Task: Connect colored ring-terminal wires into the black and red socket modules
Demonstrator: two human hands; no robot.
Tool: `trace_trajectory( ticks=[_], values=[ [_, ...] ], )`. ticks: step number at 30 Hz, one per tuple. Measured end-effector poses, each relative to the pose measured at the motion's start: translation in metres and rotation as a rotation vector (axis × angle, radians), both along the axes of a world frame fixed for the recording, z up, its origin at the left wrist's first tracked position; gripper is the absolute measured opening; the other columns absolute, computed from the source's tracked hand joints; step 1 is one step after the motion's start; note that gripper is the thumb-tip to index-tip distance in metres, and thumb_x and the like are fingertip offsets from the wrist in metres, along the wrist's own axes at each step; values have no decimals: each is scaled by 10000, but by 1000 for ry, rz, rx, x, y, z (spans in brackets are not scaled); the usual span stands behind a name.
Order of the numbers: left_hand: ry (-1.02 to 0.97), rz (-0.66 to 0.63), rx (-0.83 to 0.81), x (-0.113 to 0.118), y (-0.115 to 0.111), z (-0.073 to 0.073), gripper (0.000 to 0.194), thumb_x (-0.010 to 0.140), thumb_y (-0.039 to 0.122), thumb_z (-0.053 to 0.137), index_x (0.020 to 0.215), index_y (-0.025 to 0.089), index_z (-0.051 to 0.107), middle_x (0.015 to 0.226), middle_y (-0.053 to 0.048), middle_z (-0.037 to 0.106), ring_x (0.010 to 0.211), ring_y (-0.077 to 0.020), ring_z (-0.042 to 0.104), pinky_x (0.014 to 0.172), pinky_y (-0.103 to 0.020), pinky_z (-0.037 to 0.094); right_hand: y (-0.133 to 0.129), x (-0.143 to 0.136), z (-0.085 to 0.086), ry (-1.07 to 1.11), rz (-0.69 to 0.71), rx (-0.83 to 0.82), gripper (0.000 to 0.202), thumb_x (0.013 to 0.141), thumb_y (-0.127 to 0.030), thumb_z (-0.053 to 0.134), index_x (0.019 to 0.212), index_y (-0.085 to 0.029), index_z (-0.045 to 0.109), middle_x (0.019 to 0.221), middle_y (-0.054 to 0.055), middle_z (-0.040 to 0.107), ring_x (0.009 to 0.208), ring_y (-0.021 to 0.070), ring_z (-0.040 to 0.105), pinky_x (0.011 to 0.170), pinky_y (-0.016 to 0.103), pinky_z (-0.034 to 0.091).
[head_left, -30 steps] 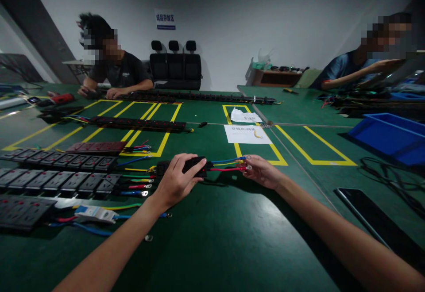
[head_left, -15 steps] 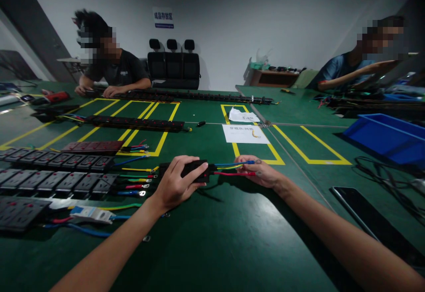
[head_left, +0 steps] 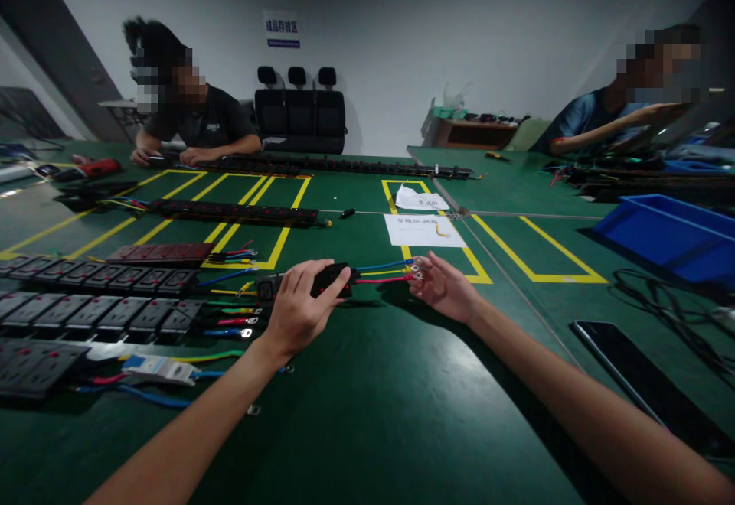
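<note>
In the head view, the left hand [head_left: 304,302] is clamping its grip round a black socket strip [head_left: 267,288] above the near part of the green desk [head_left: 350,413]. Coloured wires [head_left: 382,281] are running from the strip to the right hand [head_left: 451,288], whose fingertips are meeting the wire ends; whether that grip is pinching them, I cannot tell. Yellow tape outlines [head_left: 280,249] are marking the surface. More socket strips [head_left: 103,314] are lying toward the left edge, a blue bin [head_left: 671,237] toward the right. Two co-workers [head_left: 210,118] are sitting at the far edge; behind, black seats [head_left: 302,115] are standing against a pale wall [head_left: 373,38].
</note>
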State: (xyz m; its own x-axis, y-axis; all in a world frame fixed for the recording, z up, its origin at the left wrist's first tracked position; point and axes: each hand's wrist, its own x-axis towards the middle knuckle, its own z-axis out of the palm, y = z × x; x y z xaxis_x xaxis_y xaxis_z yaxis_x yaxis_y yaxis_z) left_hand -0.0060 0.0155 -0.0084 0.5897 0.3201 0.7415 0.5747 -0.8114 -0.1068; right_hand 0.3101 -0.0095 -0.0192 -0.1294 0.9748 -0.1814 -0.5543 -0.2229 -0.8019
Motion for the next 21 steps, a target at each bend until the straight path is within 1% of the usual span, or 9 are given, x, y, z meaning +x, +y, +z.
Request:
trace_trajectory(
  ticks=[3,5,10,13,16,19,21],
  values=[
    [27,8,-26,0,1,-1,555,946,209,661,1482,241,521,1308,-181,585,1217,-344,562,955,-558,535,0,0,-2,6,-10,5,285,754,-441,851,865,-228,699,800,-16,681,678,110,624,625,218,537],
    [31,-3,-52,0,2,-1,563,941,208,667,1483,245,520,1310,-178,590,1221,-342,561,955,-555,534,0,0,-3,-8,-16,9,266,757,-415,854,867,-227,702,797,-19,686,654,105,616,625,223,542],
    [46,-42,-96,1,1,-1,569,939,196,664,1485,249,516,1305,-171,593,1218,-337,559,950,-549,534,0,0,-6,-77,-22,19,268,762,-413,860,881,-220,715,812,-11,715,618,103,613,642,250,567],
    [68,-57,-106,1,1,0,544,940,190,659,1469,218,532,1296,-184,580,1214,-341,552,943,-542,536,0,0,-6,-122,-24,23,257,794,-428,839,853,-214,710,852,13,743,655,119,648,670,267,588],
    [75,-73,-107,0,1,2,517,939,186,660,1445,181,552,1293,-199,565,1208,-346,545,942,-542,536,1,-1,-7,-133,-21,-15,237,850,-427,787,861,-199,725,906,48,759,703,135,677,687,263,600],
    [72,-128,-105,-1,1,2,517,934,181,665,1440,172,560,1295,-205,562,1214,-346,538,963,-550,527,3,0,-8,-157,-2,-40,262,895,-439,728,861,-180,731,858,67,745,679,144,671,605,239,580],
    [65,-175,-112,-1,0,2,541,932,175,665,1459,185,544,1301,-200,563,1225,-342,532,980,-555,520,4,2,-9,-157,15,-24,293,893,-461,726,831,-175,714,800,58,720,643,135,646,546,219,545]
  ],
)
